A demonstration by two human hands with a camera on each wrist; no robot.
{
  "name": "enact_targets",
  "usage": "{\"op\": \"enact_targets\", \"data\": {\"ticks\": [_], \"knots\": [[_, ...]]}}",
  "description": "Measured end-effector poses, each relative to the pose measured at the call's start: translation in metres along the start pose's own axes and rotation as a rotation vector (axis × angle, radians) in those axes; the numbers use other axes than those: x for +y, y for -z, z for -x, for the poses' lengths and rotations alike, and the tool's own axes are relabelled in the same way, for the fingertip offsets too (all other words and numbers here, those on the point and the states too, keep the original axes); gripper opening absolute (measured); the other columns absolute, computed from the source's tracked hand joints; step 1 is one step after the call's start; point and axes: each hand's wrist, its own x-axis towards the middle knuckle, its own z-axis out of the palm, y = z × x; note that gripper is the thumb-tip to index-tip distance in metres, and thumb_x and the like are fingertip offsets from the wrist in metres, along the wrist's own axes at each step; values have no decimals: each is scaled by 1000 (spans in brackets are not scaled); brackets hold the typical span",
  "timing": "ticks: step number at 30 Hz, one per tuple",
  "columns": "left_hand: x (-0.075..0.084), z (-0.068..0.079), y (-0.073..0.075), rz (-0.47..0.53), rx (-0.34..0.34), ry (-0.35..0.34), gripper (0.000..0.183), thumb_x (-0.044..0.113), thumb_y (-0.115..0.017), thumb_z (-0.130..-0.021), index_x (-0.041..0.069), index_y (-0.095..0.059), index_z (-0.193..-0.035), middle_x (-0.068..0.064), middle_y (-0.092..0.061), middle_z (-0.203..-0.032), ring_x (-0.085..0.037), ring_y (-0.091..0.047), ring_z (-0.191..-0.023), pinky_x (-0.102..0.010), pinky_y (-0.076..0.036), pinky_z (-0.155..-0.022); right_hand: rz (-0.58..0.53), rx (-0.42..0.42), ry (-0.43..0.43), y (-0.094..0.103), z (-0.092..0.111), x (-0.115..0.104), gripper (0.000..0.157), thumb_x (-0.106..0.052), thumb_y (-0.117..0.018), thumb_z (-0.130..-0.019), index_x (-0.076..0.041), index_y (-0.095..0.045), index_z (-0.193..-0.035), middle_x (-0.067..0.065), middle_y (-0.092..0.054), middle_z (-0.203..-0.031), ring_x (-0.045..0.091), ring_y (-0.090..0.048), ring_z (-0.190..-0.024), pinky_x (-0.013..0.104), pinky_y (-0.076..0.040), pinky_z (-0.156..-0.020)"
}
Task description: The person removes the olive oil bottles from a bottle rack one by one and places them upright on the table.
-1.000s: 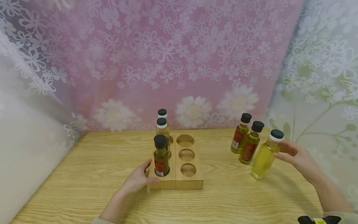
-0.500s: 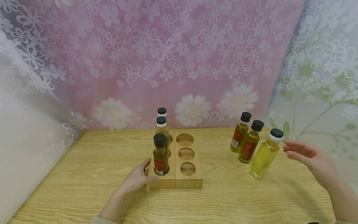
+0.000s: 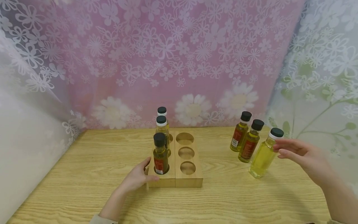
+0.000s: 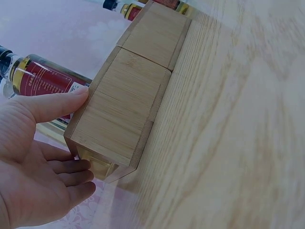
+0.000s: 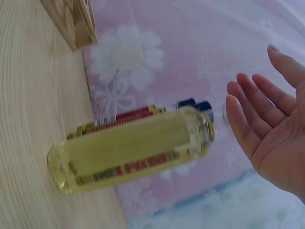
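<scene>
Left hand (image 3: 137, 179) grips the wooden rack (image 3: 188, 183) by its near left corner | right hand (image 3: 309, 161) unclenched, fingers loose beside the pale bottle (image 3: 262, 160) | pale bottle stands on the table (image 3: 223, 203), over by 2 red-labelled bottles (image 3: 249, 150) | rack's left column holds 3 bottles (image 3: 160, 159)

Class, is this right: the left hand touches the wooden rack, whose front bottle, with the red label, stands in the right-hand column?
Not quite: the front bottle, with the red label, stands in the left-hand column, as the head view shows. The left hand does touch the wooden rack.
</scene>
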Motion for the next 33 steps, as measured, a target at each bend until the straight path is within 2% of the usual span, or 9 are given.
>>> {"op": "enact_targets", "data": {"ticks": [5,7,12,19,21,24,27,33], "knots": [[0,-1,0,-7,4,6,97,22,-79,-73,-6,-20,-145,-26,-23,-147,-47,-23,-131,-56,-26,-103,-90,-68,72,-14,-15,-13,35,11,-48,-91,2,-53,-125,-2,-65,-110,7,-61,-96,19,-50,-75],[0,-1,1,-8,4,7,97,23,-80,-73,-6,-20,-145,-25,-23,-148,-47,-23,-131,-56,-26,-103,-84,-87,79,-20,-21,-18,36,9,-48,-92,-2,-54,-126,-3,-64,-110,6,-61,-97,19,-50,-75],[0,-1,1,-15,4,6,98,24,-80,-73,-6,-20,-145,-24,-23,-148,-46,-23,-131,-56,-26,-103,-68,-112,50,-35,-37,-30,33,1,-51,-94,-6,-54,-126,-6,-64,-109,6,-61,-96,20,-51,-76],[0,0,0,-14,1,3,97,24,-79,-73,-6,-20,-145,-24,-22,-148,-46,-23,-132,-56,-26,-103,-105,-166,-11,-56,-58,-45,34,-9,-55,-94,-6,-52,-127,-5,-63,-111,7,-60,-99,21,-49,-79],[0,0,0,-14,-1,1,97,23,-79,-73,-6,-20,-145,-24,-22,-148,-46,-23,-132,-56,-26,-103,-117,-176,-9,-63,-64,-49,34,-10,-56,-93,-7,-52,-127,-5,-63,-111,7,-60,-101,20,-49,-80],[-1,-1,-1,-10,-2,0,98,23,-80,-73,-6,-20,-145,-25,-23,-148,-47,-23,-132,-56,-26,-103,-124,-180,39,-73,-72,-51,36,-9,-58,-92,-4,-52,-127,-5,-63,-110,8,-60,-100,22,-50,-79],[-1,-1,-1,-9,-1,-2,98,23,-80,-73,-6,-20,-145,-25,-23,-148,-47,-23,-132,-56,-26,-103,-149,-187,76,-84,-79,-52,37,-7,-58,-91,0,-51,-128,-1,-63,-111,12,-61,-100,24,-51,-80],[-1,-1,0,-4,-2,-9,97,22,-79,-73,-7,-20,-144,-27,-23,-147,-47,-22,-132,-56,-25,-103,-201,-230,64,-106,-91,-57,41,-10,-59,-91,1,-49,-130,11,-60,-114,14,-59,-102,25,-49,-84]]}}
